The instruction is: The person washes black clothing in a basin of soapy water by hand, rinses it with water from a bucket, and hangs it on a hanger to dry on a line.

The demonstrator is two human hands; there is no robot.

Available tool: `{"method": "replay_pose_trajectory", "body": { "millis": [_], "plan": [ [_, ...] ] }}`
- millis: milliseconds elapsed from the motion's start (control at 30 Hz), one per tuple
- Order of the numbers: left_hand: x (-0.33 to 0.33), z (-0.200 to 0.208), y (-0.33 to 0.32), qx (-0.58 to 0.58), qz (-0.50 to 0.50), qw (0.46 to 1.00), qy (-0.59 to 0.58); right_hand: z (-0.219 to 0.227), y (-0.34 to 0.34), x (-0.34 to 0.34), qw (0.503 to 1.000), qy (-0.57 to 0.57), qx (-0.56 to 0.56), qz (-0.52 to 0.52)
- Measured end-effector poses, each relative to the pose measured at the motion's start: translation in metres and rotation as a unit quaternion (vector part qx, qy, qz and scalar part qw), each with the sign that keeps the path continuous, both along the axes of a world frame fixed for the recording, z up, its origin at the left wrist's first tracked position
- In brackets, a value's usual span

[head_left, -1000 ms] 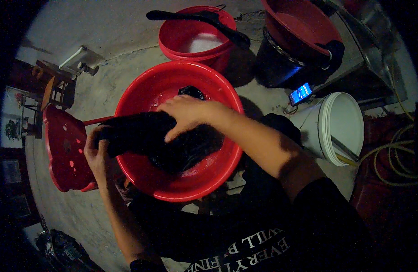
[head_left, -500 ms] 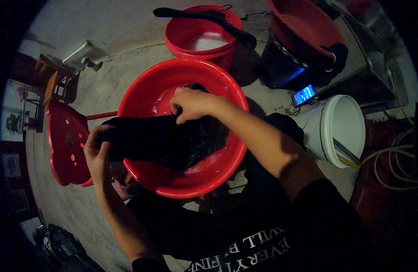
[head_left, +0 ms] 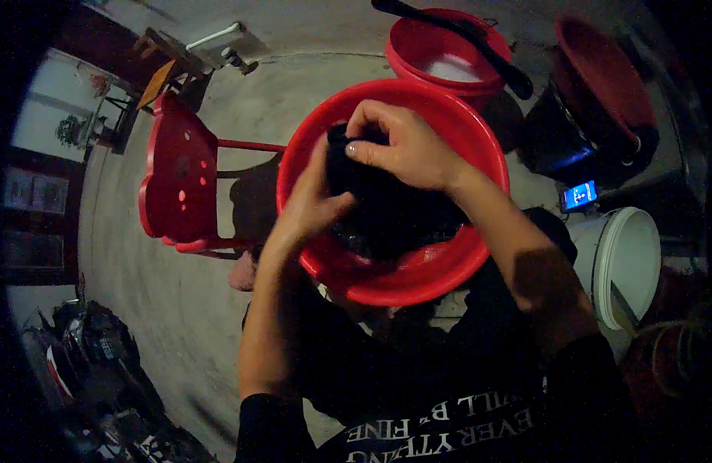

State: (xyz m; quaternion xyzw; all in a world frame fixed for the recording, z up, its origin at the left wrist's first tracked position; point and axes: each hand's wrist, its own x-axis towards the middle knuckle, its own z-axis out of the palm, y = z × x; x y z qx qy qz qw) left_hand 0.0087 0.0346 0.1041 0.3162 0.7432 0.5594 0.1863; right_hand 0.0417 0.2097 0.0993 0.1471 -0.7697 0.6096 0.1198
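A wet-looking black piece of clothing lies bunched in a round red basin in front of me. My right hand pinches a raised fold of it near the basin's far left side, thumb against curled fingers. Close beside it, my left hand grips the same cloth along its left edge, with the thumb toward the basin's middle; the dark cloth hides its fingertips. The exact shape of the garment cannot be made out.
Behind the basin stands a red bucket with a long black object across its rim. A dark red tub sits at far right, near a lit phone and a white bucket. A red chair is at left.
My left hand has moved right, from outside the basin's left rim to beside my right hand. The cloth stretched over the rim is now gathered inside. The whole view has shifted.
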Motion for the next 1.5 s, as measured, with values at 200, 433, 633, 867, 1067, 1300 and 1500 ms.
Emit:
{"method": "replay_pose_trajectory", "body": {
  "millis": [200,433,633,867,1067,1300,1500],
  "plan": [
    [0.001,0.001,0.011,0.035,0.075,0.990,-0.117,0.012,0.000,0.009,0.998,0.016,-0.039,-0.054],
    [0.001,0.046,-0.006,0.254,0.153,0.952,-0.081,-0.003,0.053,0.008,0.992,-0.039,0.034,-0.115],
    [-0.009,0.165,0.016,0.255,0.126,0.951,0.120,-0.008,0.060,0.024,0.988,-0.111,0.076,-0.081],
    [-0.038,0.273,0.009,0.306,0.091,0.926,0.204,-0.018,0.064,0.023,0.993,-0.051,0.041,-0.095],
    [-0.058,0.288,0.009,0.320,0.127,0.921,0.180,-0.004,0.066,0.014,0.989,-0.072,-0.106,-0.071],
    [-0.079,0.284,0.005,0.339,0.169,0.916,0.134,0.001,0.037,0.009,0.993,0.053,-0.099,-0.029],
    [-0.099,0.261,0.003,0.347,0.199,0.912,0.094,-0.023,-0.015,0.035,0.979,-0.095,-0.010,0.182]
  ]
}}
